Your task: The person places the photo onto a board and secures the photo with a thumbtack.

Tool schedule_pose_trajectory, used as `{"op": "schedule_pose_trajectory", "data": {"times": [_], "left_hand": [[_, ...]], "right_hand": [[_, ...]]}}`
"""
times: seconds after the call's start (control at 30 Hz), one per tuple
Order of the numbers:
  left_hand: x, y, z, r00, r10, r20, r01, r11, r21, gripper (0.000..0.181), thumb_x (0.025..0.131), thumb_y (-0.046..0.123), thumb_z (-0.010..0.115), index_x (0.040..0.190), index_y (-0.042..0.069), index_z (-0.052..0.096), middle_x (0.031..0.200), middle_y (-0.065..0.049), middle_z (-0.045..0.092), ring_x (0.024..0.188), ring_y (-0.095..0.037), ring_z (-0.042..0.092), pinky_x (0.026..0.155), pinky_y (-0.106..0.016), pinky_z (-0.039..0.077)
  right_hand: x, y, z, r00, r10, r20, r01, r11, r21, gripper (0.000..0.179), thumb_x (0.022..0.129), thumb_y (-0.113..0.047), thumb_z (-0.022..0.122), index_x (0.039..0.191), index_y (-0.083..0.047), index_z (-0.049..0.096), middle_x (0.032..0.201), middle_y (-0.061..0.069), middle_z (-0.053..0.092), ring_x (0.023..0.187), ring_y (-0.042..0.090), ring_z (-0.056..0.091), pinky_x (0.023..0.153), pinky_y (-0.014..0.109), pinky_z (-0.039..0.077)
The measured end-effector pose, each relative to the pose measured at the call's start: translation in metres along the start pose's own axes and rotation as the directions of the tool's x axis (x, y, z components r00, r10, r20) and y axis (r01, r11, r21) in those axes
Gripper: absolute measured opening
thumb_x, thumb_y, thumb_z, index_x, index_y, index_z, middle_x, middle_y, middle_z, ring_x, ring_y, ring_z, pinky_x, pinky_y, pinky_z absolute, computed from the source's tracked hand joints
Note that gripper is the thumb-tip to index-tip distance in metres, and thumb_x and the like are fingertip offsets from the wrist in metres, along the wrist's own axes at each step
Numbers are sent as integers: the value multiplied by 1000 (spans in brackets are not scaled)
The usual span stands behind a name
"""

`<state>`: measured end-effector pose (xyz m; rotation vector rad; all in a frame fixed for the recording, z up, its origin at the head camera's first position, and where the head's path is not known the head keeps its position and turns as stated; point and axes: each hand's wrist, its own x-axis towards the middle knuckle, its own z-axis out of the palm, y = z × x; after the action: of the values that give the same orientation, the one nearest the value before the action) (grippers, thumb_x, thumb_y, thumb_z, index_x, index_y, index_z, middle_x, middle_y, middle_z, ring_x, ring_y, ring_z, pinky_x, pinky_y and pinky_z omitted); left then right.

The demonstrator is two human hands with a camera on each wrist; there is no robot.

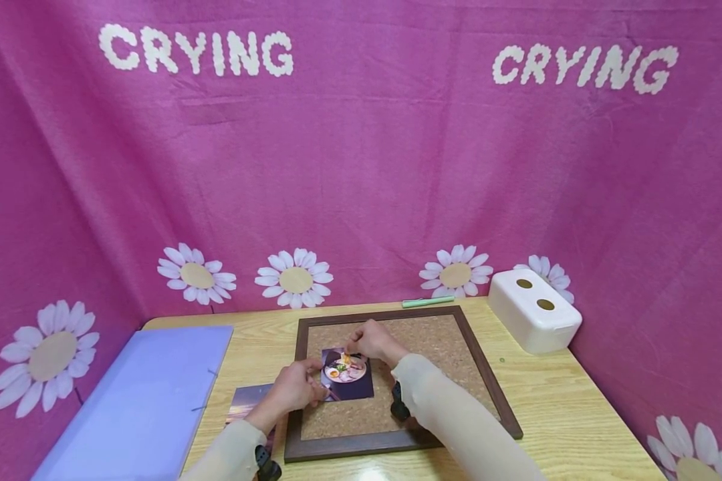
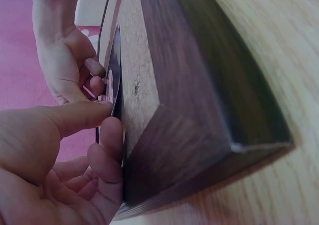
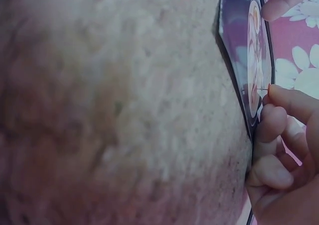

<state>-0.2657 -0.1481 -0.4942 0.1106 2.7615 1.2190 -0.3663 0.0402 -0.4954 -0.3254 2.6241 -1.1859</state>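
Observation:
A photo of a ramen bowl [image 1: 345, 369] lies over the left part of a framed cork board [image 1: 397, 414]. My left hand [image 1: 297, 386] pinches the photo's left edge between thumb and forefinger; in the left wrist view that edge stands slightly off the cork. My right hand [image 1: 374, 341] is at the photo's upper part. In the right wrist view its fingers pinch an orange-headed thumbtack [image 3: 269, 89], whose thin needle points toward the photo's surface. The tip's contact with the photo is too small to tell.
Left of the board, a second photo [image 1: 248, 399] of a purple sky lies partly under my left arm. A lavender folder [image 1: 138, 394] covers the table's left side. A white box with two round holes [image 1: 532, 321] stands back right, and a green stick-like item [image 1: 428, 302] lies behind the board.

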Motion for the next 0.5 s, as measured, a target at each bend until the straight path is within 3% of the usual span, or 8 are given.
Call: {"op": "schedule_pose_trajectory", "data": {"times": [0.33, 0.5], "left_hand": [[1, 0, 1, 1000, -8, 7, 8, 1000, -1, 56, 77, 3, 80, 129, -3, 59, 57, 0, 62, 49, -10, 58, 47, -23, 44], [0, 1, 1, 1000, -22, 12, 22, 1000, 4, 56, 77, 3, 79, 130, -2, 59, 59, -1, 62, 48, -10, 57, 46, -23, 45]], "right_hand": [[0, 0, 0, 1000, 18, 9, -18, 1000, 23, 10, 88, -15, 76, 80, -10, 75, 72, -4, 65, 58, 8, 57, 52, 19, 44], [-1, -1, 1, 1000, 16, -6, -16, 1000, -13, 10, 87, -15, 76, 79, -10, 75, 72, -3, 66, 57, 8, 58, 53, 20, 43]]}}
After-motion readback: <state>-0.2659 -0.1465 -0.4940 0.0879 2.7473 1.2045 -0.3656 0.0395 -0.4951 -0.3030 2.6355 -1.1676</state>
